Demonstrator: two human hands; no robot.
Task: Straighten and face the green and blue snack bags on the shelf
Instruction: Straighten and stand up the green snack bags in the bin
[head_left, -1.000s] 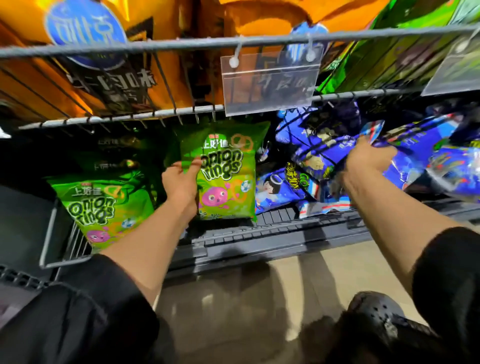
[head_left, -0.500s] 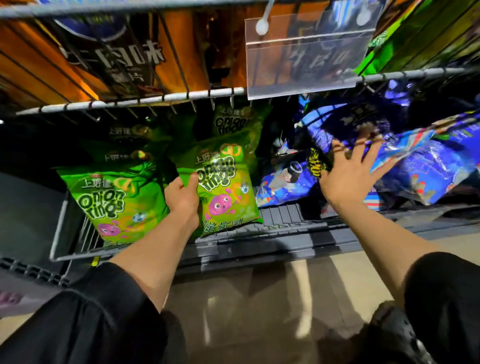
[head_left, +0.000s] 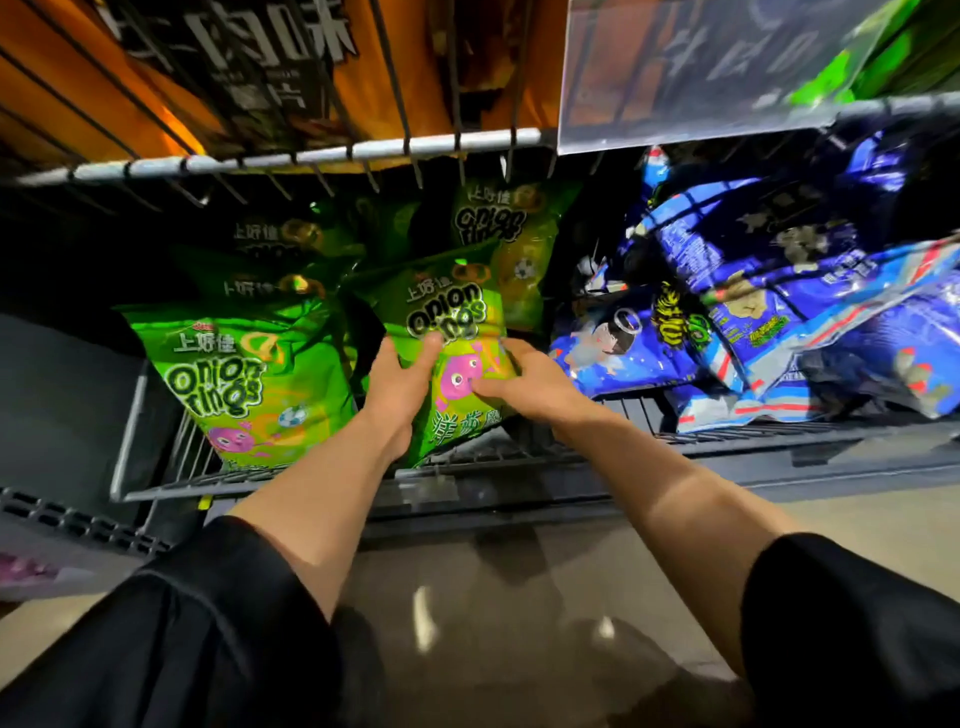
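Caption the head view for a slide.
Left hand and right hand hold a green onion-rings bag upright on the wire shelf, blue bags jumbled alongside.

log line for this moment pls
step: facing | left hand and right hand: gripping the front green onion rings bag | blue bags: jumbled

The wire shelf (head_left: 322, 480) carries green bags: one (head_left: 452, 358) upright in both grips, another (head_left: 244, 384) just left, more behind. Right of the grips, blue bags (head_left: 779, 322) lie heaped.
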